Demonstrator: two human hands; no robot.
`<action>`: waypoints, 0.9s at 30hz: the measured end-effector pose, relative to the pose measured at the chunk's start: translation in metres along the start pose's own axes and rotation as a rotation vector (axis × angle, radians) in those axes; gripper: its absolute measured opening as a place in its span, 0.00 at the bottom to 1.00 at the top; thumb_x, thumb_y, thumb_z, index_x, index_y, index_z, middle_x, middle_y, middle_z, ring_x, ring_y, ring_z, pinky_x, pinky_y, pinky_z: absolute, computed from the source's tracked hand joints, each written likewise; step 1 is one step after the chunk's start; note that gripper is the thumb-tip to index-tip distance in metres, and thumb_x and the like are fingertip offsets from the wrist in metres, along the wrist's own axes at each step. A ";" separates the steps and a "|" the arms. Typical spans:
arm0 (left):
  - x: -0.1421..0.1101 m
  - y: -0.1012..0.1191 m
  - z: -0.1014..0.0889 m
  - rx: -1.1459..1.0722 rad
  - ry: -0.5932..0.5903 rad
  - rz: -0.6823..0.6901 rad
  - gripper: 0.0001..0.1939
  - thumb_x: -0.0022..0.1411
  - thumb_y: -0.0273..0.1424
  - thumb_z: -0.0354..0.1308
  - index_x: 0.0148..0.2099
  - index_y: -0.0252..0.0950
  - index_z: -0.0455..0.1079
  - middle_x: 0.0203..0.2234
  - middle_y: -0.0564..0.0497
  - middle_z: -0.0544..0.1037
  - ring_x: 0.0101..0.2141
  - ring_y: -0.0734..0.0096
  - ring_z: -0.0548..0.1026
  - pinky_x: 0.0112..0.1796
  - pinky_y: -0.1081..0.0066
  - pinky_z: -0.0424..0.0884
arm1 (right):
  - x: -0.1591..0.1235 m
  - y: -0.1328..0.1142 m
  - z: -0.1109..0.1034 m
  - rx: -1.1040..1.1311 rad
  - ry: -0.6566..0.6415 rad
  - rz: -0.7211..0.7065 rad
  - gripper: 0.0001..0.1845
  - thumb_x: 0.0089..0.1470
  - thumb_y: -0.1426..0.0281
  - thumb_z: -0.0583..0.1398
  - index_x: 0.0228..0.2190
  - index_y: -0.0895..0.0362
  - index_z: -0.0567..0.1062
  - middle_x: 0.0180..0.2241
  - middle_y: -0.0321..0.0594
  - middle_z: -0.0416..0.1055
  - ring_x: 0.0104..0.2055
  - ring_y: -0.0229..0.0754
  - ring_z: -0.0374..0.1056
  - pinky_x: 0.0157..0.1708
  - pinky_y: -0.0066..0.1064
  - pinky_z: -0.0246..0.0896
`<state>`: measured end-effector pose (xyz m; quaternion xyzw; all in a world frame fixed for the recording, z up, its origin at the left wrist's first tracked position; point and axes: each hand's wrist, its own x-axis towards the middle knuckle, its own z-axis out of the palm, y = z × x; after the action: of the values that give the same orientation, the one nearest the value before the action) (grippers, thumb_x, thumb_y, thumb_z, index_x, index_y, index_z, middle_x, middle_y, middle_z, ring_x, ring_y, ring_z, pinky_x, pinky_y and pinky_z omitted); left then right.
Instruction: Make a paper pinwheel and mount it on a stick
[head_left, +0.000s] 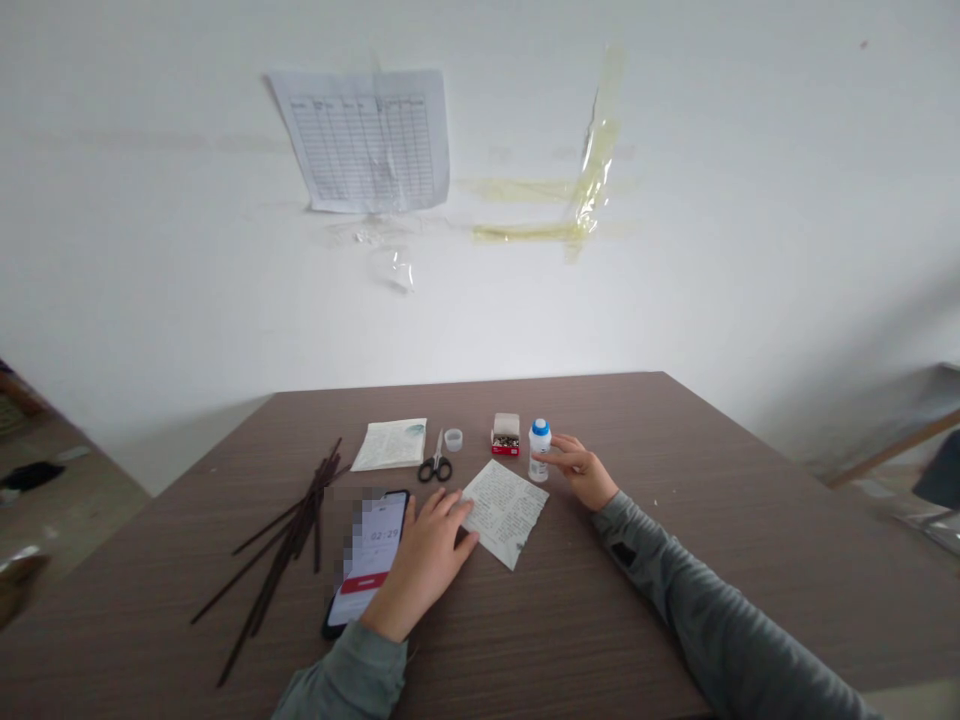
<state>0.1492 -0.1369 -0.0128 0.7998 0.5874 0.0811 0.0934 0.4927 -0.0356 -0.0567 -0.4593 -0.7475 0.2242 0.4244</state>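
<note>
My left hand (424, 545) lies with its fingers spread on the table, fingertips at the left edge of a printed square of paper (506, 512). That paper is turned cornerwise and flat, with one ragged lower edge. My right hand (585, 472) is closed around a small white bottle with a blue cap (538, 465), which stands upright behind the paper's right corner. One finger crosses the bottle's front and others reach behind it. A phone (375, 550) showing a timer lies beside my left hand, partly covered by it.
Black-handled scissors (435, 466), a small clear round cap (454, 439) and an open red box (505, 436) of small metal pieces stand farther back. A stack of folded paper (390, 445) lies behind the phone. Thin dark sticks (289, 535) lie at left. A white wall (480, 320) bounds the table.
</note>
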 end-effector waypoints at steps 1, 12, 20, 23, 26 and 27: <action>0.000 -0.001 0.001 -0.006 0.011 0.004 0.26 0.85 0.30 0.65 0.78 0.46 0.88 0.83 0.37 0.84 0.86 0.31 0.76 0.87 0.21 0.65 | -0.001 0.001 0.001 0.002 -0.003 0.002 0.27 0.63 0.78 0.68 0.51 0.41 1.01 0.68 0.48 0.93 0.76 0.68 0.82 0.80 0.68 0.77; -0.001 0.009 -0.001 -0.040 -0.002 0.021 0.27 0.85 0.28 0.67 0.79 0.45 0.88 0.83 0.37 0.84 0.85 0.32 0.77 0.87 0.21 0.65 | -0.005 0.008 0.004 -0.045 0.043 -0.066 0.32 0.64 0.79 0.67 0.56 0.38 1.00 0.70 0.47 0.90 0.76 0.69 0.80 0.82 0.73 0.73; 0.001 0.013 0.002 -0.082 0.000 0.029 0.26 0.84 0.27 0.71 0.77 0.45 0.90 0.81 0.36 0.85 0.85 0.30 0.77 0.86 0.17 0.63 | -0.007 0.019 0.013 -0.075 0.226 -0.206 0.31 0.67 0.79 0.66 0.58 0.40 1.00 0.60 0.50 0.92 0.66 0.67 0.83 0.73 0.69 0.82; 0.001 0.015 0.002 -0.106 0.016 0.025 0.24 0.83 0.26 0.72 0.75 0.45 0.91 0.79 0.36 0.87 0.84 0.30 0.79 0.86 0.18 0.63 | -0.008 0.022 0.016 -0.033 0.341 -0.238 0.32 0.65 0.78 0.65 0.59 0.41 0.99 0.56 0.51 0.93 0.62 0.66 0.83 0.68 0.66 0.84; 0.001 0.017 0.003 -0.129 0.047 0.029 0.23 0.81 0.25 0.74 0.72 0.46 0.93 0.77 0.36 0.89 0.82 0.31 0.81 0.86 0.18 0.65 | -0.009 0.021 0.017 -0.022 0.385 -0.196 0.35 0.59 0.77 0.66 0.60 0.40 0.99 0.52 0.47 0.92 0.60 0.65 0.83 0.67 0.64 0.84; 0.001 0.018 0.004 -0.133 0.054 0.030 0.23 0.80 0.24 0.74 0.71 0.46 0.94 0.76 0.37 0.90 0.81 0.31 0.82 0.86 0.19 0.65 | -0.010 0.020 0.017 -0.021 0.393 -0.172 0.35 0.58 0.76 0.67 0.60 0.39 0.99 0.51 0.46 0.92 0.59 0.64 0.83 0.67 0.63 0.85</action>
<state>0.1667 -0.1412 -0.0120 0.7981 0.5709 0.1429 0.1292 0.4909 -0.0338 -0.0843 -0.4330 -0.6889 0.0856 0.5749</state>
